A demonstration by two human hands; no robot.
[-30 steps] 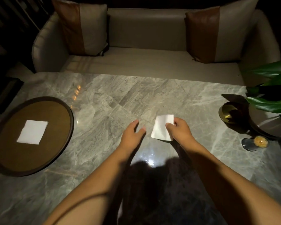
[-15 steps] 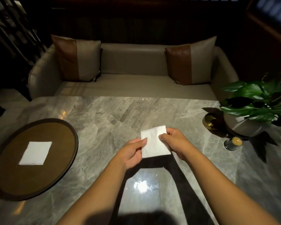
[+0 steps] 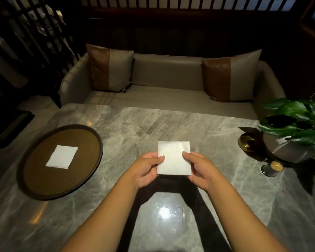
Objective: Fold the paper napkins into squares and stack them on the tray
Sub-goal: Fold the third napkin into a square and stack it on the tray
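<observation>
Held up over the near middle of the grey marble table (image 3: 116, 135): 1 white folded napkin (image 3: 174, 158), roughly square, flat face toward the camera. Pinched at its left edge by the left hand (image 3: 146, 169), thumb (image 3: 159, 158) pressed on the front, other fingers curled behind. Pinched at its right edge by the right hand (image 3: 201, 169), thumb (image 3: 186, 154) on the front, fingers tucked behind the paper. Both grips closed tight on the sheet. Whether the lower edge touches the tabletop: cannot tell, though a dark shadow sits directly beneath it.

On the left, well apart from the hands: 1 round dark tray (image 3: 35, 180) with a brown inner surface, resting flat on the marble. On it, left of centre: 1 folded napkin on the tray (image 3: 62, 156), white, square, lying flat and slightly turned.

At the far right edge of the table: a potted plant (image 3: 296, 124) with broad green leaves in a round dark pot, a small brass-coloured dish (image 3: 245, 142) just to its left, and a small glass candle holder (image 3: 273, 168) nearer the camera.

Beyond the far edge: a beige sofa (image 3: 167, 70) carrying 2 brown-and-grey cushions, 1 left cushion (image 3: 109, 68) and 1 right cushion (image 3: 231, 75). Bright glare on the marble between the 2 forearms.
</observation>
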